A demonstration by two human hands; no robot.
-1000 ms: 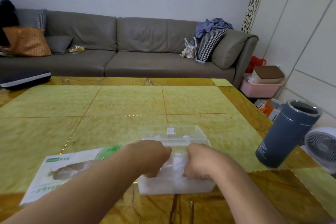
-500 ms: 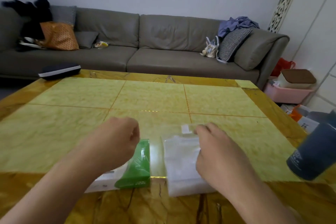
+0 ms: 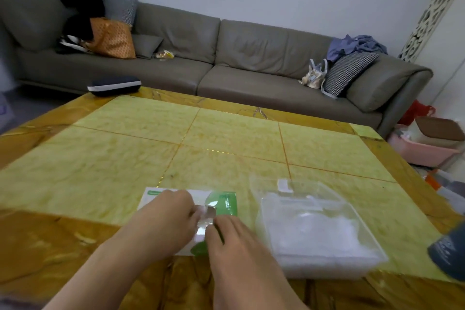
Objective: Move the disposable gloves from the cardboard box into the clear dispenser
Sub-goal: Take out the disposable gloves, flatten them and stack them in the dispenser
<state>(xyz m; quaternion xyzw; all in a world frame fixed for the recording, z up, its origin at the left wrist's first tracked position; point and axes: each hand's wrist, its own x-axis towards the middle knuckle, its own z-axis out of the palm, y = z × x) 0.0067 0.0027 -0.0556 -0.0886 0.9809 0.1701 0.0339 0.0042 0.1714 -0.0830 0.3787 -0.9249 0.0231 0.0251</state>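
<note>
- Since half a second ago, the right hand [image 3: 234,236] has left the clear dispenser [image 3: 317,229] and crossed to the cardboard glove box [image 3: 224,202], where the left hand [image 3: 171,219] has also dropped onto the box top.
- Both hands now meet over the box's opening: between their fingertips sits a small, pale, crinkled bit of disposable gloves [image 3: 205,219], and both hands appear to pinch it, though blur hides exactly how the fingers lie.
- The box lies flat on the desk [image 3: 100,163], just left of the dispenser; the two are close but apart.
- The dispenser stands open-topped, with a whitish mass of gloves already inside, its lid tipped back behind it.
- A dark blue tumbler [image 3: 448,257] sits at the right edge of the desk, near the dispenser.
- The step in hand looks like pulling another batch out of the box, so the transfer seems partly done.
- The next move likely calls for steadying the box with one hand, drawing the thin film out without tearing it, then carrying it right and over the dispenser wall.
</note>
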